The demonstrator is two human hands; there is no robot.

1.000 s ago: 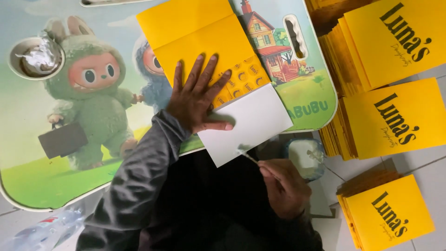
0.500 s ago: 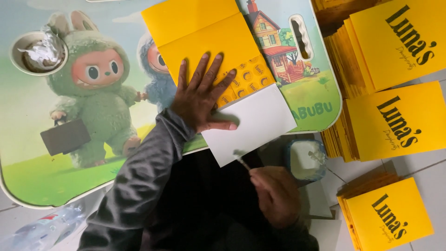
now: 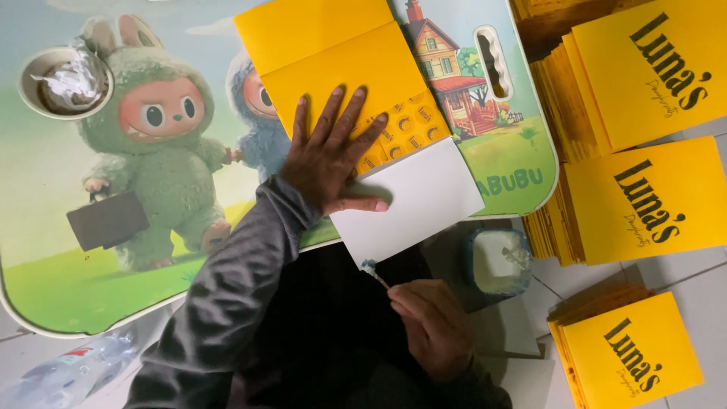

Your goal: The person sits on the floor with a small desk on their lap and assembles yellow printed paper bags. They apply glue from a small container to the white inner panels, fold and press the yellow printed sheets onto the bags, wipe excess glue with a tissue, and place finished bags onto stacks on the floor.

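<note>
Spreading across most of the view, a low rounded plastic tabletop (image 3: 91, 288) printed with furry cartoon creatures and a small house sits on a pale tiled floor (image 3: 704, 280). Stacks of glossy yellow printed card covers (image 3: 644, 204) lie on the tiles to the right of it, well apart from the hands. On the tabletop rests a folded yellow card sheet (image 3: 333, 53) with a plain white paper flap (image 3: 416, 201) jutting over the near edge. The left hand (image 3: 329, 155), in a grey sleeve, lies flat with its grip spread apart, pressing the yellow sheet, thumb along the white flap's upper edge. The right hand (image 3: 428, 322) has its grip pinched together on a thin stick with a blue-smeared tip (image 3: 372, 271), the tip touching the flap's lower edge. Just beside it on the floor stands a small square tub of white paste (image 3: 497, 261). A round metal bowl (image 3: 64, 82) holding crumpled foil sits at the tabletop's far left
</note>
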